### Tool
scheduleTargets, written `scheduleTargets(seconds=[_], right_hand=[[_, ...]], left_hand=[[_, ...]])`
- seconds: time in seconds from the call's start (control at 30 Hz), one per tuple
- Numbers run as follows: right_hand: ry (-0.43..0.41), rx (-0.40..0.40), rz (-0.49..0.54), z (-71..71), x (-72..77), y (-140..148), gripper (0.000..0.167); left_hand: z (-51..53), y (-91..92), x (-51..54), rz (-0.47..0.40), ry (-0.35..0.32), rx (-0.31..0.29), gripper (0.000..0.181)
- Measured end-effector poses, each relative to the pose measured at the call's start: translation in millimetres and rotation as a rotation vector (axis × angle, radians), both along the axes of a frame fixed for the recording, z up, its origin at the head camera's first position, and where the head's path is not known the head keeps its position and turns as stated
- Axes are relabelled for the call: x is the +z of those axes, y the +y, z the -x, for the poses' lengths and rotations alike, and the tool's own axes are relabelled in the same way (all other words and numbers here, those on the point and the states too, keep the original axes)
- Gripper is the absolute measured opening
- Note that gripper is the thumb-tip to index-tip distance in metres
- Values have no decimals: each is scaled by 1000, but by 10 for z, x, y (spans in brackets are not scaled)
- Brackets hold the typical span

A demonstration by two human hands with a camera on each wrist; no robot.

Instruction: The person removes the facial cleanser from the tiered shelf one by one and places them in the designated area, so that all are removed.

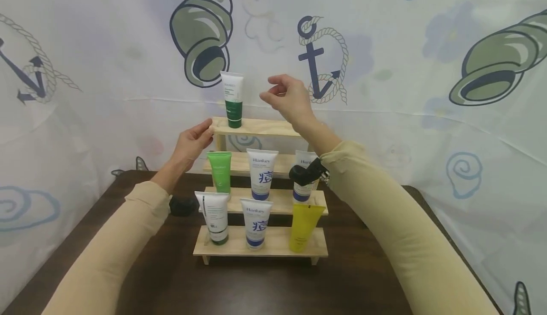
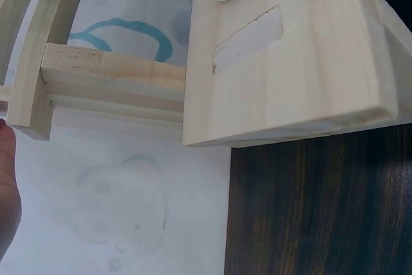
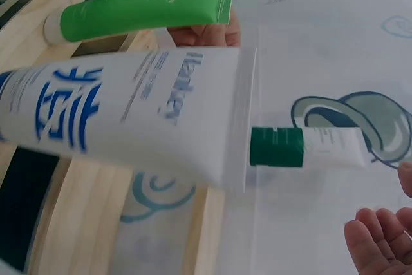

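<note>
The white-and-green tube (image 1: 233, 100) stands upright on the top shelf (image 1: 266, 126), just left of my parted, empty right grip (image 1: 291, 99); my left grip (image 1: 193, 143) is at its end, whether clamped I can't tell.

The white-green tube (image 1: 232, 99) stands upright, left of centre, atop the wooden rack (image 1: 269, 127)

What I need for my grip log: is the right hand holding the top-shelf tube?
No, the tube stands on the top shelf, apart from the right hand.
</note>
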State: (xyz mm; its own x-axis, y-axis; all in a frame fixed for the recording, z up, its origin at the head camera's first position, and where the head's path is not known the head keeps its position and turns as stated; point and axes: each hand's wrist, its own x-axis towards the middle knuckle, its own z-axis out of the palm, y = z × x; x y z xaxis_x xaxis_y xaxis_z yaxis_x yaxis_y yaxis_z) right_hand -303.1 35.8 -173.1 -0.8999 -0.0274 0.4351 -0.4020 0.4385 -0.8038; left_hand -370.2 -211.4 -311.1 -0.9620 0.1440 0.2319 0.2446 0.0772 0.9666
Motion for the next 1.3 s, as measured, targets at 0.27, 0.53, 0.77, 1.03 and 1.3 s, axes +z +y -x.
scheduleTargets(seconds=[0.27,0.53,0.77,1.03,1.3], right_hand=[[-32,-31,-39,233,-51,-244,45],[-65,-48,-79,399,-101,-420,48],[-89,-75,-102,478,-92,-519,49],[-90,-87,-108,521,-82,-601,43],[-75,-115,-163,583,-112,-654,32]], left_hand=[[0,-1,13,-34,-8,-5,55],[1,-2,-1,-29,-9,-14,54],[15,-7,1,-15,-15,6,54],[1,-2,11,7,-2,7,53],[-8,-12,12,8,8,3,53]])
